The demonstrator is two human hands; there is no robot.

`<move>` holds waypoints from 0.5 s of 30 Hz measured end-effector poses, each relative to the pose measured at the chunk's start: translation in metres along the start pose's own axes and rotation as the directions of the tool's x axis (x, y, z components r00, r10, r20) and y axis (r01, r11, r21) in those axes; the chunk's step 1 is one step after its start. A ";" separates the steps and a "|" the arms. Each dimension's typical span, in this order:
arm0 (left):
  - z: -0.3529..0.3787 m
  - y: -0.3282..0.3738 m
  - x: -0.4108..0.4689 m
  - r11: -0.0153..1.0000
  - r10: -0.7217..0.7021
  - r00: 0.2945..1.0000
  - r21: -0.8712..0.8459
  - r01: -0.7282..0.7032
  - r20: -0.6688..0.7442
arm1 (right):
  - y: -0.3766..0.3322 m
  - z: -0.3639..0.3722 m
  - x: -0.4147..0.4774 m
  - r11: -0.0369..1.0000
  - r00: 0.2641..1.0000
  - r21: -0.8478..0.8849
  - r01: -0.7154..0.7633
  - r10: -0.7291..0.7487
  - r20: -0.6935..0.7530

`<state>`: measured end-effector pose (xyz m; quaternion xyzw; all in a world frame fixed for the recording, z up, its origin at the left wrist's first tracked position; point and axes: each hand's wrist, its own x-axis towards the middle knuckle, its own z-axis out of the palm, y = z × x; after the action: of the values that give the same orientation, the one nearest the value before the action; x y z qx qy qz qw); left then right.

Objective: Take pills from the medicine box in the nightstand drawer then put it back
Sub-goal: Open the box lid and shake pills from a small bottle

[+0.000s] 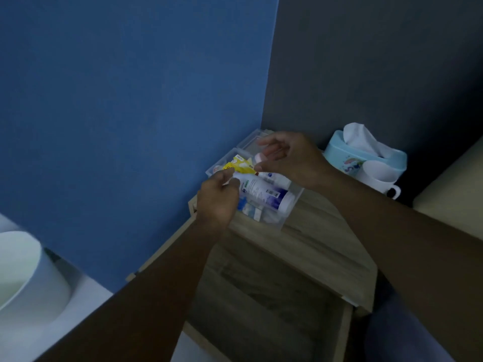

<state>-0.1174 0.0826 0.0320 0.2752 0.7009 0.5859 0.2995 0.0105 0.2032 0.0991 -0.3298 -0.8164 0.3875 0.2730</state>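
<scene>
A clear plastic medicine box [283, 220] stands open on top of the wooden nightstand [321, 246], its lid [252, 142] tipped back against the wall. Inside lie a white tube with a blue label [266, 193], a yellow packet [239, 164], a pink-capped item [260, 158] and other small medicines. My left hand [217, 198] grips the near end of the white tube. My right hand [290, 158] hovers over the box with fingers spread, its thumb and forefinger at the yellow packet's edge. The nightstand drawer [261, 304] below is pulled out.
A light blue tissue box [366, 155] and a white mug [379, 178] stand at the back right of the nightstand. A blue wall is on the left, a dark grey one behind. A white round bin [28, 273] sits on the floor at left.
</scene>
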 end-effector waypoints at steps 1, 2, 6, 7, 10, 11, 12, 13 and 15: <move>0.004 0.008 -0.003 0.983 -0.081 0.996 -0.160 0.088 0.049 | -0.005 -0.004 -0.005 1.000 1.000 0.022 0.010 -0.010 0.005; 0.007 0.016 -0.009 0.938 -0.131 0.981 -0.303 0.169 0.141 | -0.010 -0.007 -0.009 0.999 1.000 0.035 0.025 -0.026 0.014; 0.013 0.032 -0.033 0.819 -0.070 0.923 -0.506 0.270 0.379 | -0.023 -0.022 -0.028 0.996 0.992 0.000 0.092 -0.092 0.091; 0.014 0.032 -0.038 0.805 -0.052 0.921 -0.529 0.268 0.387 | -0.024 -0.025 -0.032 0.995 0.989 -0.007 0.101 -0.100 0.110; 0.018 0.024 -0.054 0.751 -0.042 0.919 -0.594 0.287 0.392 | -0.021 -0.028 -0.046 0.993 0.982 -0.010 0.121 -0.119 0.144; 0.019 0.020 -0.058 0.734 -0.044 0.916 -0.609 0.300 0.399 | -0.019 -0.028 -0.049 0.991 0.980 -0.013 0.131 -0.128 0.155; 0.020 0.017 -0.060 0.724 -0.043 0.911 -0.615 0.312 0.411 | -0.016 -0.028 -0.052 0.990 0.977 -0.014 0.138 -0.134 0.167; 0.020 0.015 -0.062 0.718 -0.037 0.903 -0.617 0.323 0.429 | -0.013 -0.028 -0.055 0.990 0.976 -0.010 0.137 -0.134 0.174; 0.019 0.011 -0.063 0.722 -0.029 0.884 -0.602 0.341 0.466 | -0.007 -0.028 -0.059 0.994 0.978 0.008 0.111 -0.111 0.178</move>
<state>-0.0608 0.0506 0.0463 0.1965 0.3850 0.6892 0.5815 0.0648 0.1680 0.1090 -0.2480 -0.8550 0.3989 0.2199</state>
